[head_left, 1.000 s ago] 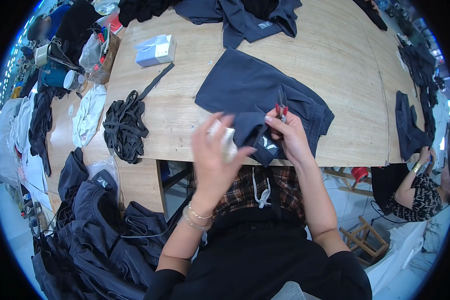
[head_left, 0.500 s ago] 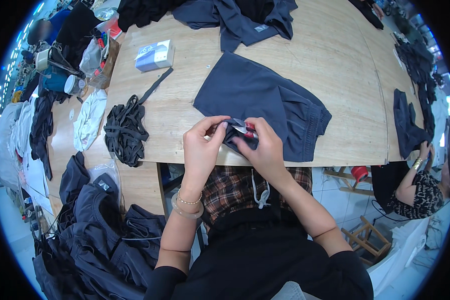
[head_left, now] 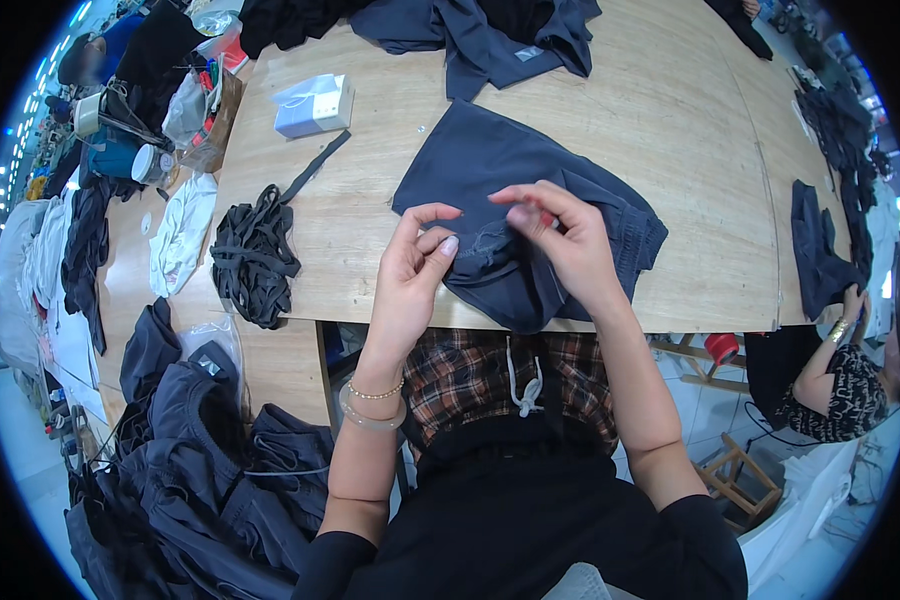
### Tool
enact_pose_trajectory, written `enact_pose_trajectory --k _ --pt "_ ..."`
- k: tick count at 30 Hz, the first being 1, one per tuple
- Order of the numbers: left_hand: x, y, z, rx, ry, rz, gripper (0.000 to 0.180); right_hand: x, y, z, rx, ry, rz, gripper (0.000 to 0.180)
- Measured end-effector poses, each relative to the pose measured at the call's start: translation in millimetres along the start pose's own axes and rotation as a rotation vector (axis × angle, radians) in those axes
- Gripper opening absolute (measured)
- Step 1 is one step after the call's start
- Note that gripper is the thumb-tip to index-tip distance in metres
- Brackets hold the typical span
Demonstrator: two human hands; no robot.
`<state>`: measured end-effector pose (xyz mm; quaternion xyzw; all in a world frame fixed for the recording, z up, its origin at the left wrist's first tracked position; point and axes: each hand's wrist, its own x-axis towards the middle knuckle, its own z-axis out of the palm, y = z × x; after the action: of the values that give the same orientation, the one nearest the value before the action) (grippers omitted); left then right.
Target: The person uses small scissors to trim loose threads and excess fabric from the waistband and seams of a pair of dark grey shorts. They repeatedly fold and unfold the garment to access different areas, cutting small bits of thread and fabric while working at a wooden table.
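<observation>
Dark blue-grey shorts [head_left: 510, 160] lie on the table in front of me, their gathered elastic waistband [head_left: 637, 235] toward the right. The near part of the cloth is rumpled, with a pale seam edge showing. My left hand [head_left: 417, 255] hovers at the left edge of this rumpled part, thumb and forefinger apart, with nothing visible between them. Over the cloth, my right hand [head_left: 570, 235] is curled around small red-handled thread snips [head_left: 547, 218]. Its fingers are partly blurred and hide the blades.
A tissue box [head_left: 313, 108] and a heap of dark tape [head_left: 255, 255] sit left of the shorts. More dark garments [head_left: 515, 50] lie at the far edge. Another pile of clothes [head_left: 195, 470] is at lower left. A person [head_left: 840, 380] works at right near a wooden stool [head_left: 738, 480].
My left hand has let go of the shorts' edge. My right hand has lifted away to the upper right with the snips, and the cloth has dropped flat onto the table.
</observation>
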<state>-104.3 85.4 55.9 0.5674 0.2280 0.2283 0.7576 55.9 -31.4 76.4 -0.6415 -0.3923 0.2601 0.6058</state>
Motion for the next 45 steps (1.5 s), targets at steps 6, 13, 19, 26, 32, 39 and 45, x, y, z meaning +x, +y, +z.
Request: enact_pose_trajectory --k 6,13,19,26,32,39,45 --pt "0.8 -3.6 3.7 0.119 0.005 0.020 0.011 -2.7 16.9 -1.3 -0.168 -0.208 -0.068 0.020" --pt "-0.2 0.1 6.5 0.342 -0.003 0.002 0.011 1.5 6.8 -6.0 -0.081 -0.226 0.140 0.019" --pt "-1.1 6.6 13.4 0.789 -0.014 0.307 0.007 8.6 -5.5 -4.1 0.063 -0.282 0.234 0.026" --pt "-2.9 4.8 9.6 1.009 0.255 0.490 0.007 29.5 -5.9 -33.7 0.533 -0.052 0.389 0.028" --pt "-2.9 8.6 4.7 0.528 0.287 0.088 0.009 17.1 -20.7 -51.0 0.157 0.362 0.222 0.043" --pt "-0.3 14.2 11.3 0.366 0.244 0.035 0.016 -9.3 -41.0 -29.3 -0.283 0.053 -0.046 0.019" --pt "-0.5 22.9 16.7 0.537 0.199 0.100 0.016 4.8 -37.1 -27.3 -0.608 -0.101 -0.117 0.026"
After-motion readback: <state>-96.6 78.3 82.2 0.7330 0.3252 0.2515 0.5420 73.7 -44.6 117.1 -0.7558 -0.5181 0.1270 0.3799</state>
